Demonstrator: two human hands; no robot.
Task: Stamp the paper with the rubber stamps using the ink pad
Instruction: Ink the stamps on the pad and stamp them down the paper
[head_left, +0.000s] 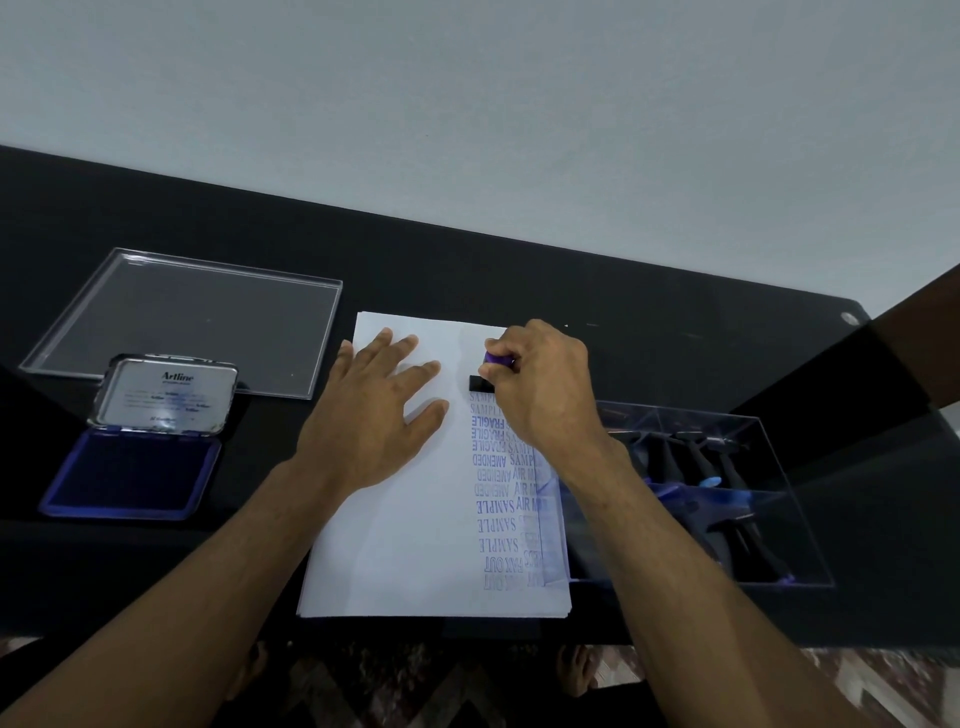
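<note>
A white paper (410, 545) lies on the black table, with several blue stamped words down its right side. My left hand (379, 410) lies flat on the paper's upper left part, fingers spread. My right hand (545, 389) grips a rubber stamp (485, 376) with a purple handle and a black base. The stamp's base sits on the paper just above the top stamped word. The open blue ink pad (130, 475) lies at the left, its lid (163, 397) standing up.
A clear plastic lid (202, 317) lies at the back left behind the ink pad. A clear box (769, 499) holding several more stamps stands right of the paper. The table's front edge runs just below the paper; feet and patterned floor show beneath.
</note>
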